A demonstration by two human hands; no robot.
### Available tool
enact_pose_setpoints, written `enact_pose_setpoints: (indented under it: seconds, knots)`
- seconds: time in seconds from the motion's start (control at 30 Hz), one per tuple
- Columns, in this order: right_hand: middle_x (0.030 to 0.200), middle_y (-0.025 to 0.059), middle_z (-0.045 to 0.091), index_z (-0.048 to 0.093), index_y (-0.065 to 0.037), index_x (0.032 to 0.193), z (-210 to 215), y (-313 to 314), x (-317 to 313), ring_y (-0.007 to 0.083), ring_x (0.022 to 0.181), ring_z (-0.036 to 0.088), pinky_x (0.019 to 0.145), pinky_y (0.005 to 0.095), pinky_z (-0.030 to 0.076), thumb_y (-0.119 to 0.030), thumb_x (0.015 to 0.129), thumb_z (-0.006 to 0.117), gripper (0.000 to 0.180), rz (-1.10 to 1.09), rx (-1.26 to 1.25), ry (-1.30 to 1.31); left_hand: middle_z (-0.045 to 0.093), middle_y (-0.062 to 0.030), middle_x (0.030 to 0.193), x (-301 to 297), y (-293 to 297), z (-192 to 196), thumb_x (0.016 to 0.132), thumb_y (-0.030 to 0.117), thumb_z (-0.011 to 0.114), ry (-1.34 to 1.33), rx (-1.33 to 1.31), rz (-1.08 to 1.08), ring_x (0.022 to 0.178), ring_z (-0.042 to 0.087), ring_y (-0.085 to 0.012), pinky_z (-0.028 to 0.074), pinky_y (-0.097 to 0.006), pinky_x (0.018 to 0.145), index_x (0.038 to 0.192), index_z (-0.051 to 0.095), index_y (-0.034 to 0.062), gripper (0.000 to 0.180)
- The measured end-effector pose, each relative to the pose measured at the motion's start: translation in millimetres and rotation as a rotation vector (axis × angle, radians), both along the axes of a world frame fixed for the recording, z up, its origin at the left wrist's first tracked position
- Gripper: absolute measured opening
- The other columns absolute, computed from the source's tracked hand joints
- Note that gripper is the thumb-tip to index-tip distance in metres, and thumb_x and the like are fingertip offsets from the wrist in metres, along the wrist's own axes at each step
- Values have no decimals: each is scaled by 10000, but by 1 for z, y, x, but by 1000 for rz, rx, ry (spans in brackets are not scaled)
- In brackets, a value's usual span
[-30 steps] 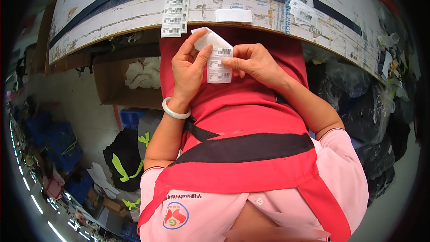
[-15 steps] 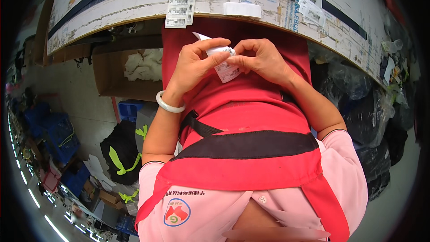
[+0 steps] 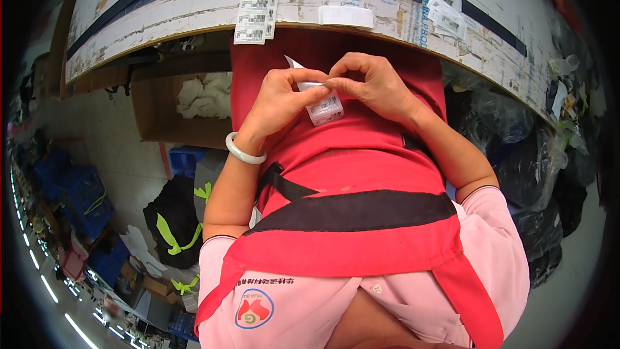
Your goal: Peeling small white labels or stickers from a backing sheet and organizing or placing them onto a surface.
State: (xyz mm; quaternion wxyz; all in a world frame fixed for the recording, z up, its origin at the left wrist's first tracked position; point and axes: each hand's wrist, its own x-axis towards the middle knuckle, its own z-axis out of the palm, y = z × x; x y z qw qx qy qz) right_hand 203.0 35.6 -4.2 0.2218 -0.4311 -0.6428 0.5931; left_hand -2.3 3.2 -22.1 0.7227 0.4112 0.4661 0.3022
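Over my lap, my left hand (image 3: pixel 281 102) is closed, its thumb and fingers pinching a white strip of barcode labels (image 3: pixel 325 111). One end of the strip sticks up behind the fingers, and its printed part hangs below the thumb. My right hand (image 3: pixel 378 88) is also closed, thumb and forefinger pinched at the upper edge of the strip, right beside the left fingertips. Exactly what lies between the right fingertips is too small to see. A white bangle (image 3: pixel 244 149) rings my left wrist. Under both hands lies a red apron (image 3: pixel 361 132).
Ahead stands a worn white table (image 3: pixel 194 22). A long sheet of barcode labels (image 3: pixel 257 8) overhangs its edge, near a white paper stack (image 3: pixel 346 17) and more labels (image 3: pixel 447 18). Beneath sits a cardboard box (image 3: pixel 155 106) with white scraps; dark plastic bags (image 3: pixel 516 161) lie right.
The hanging part of the label strip has turned and shows more of its printed face. My right fingertips have shifted slightly left along its upper edge; my left hand has dropped slightly.
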Motion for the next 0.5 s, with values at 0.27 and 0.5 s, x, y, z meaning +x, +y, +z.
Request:
enact_pose_setpoints:
  seconds: [0.27,0.5]
  knots:
    - [810,39,645,617,-4,962,12,40,16,81,695,613,606,204,499,-159,930,616,158,-294,-35,38,680,-73,884,-3,3,-9,977,397,522,-3,194,81,820,596,-91,466,-228,738,1036,682,-43,472]
    - [786,57,656,640,18,958,8,70,29,94,667,634,585,215,533,-170,907,640,194,-313,-114,14,685,-56,886,-2,8,-10,982,395,508,9,180,145,816,588,-87,455,-222,737,1017,696,-31,467]
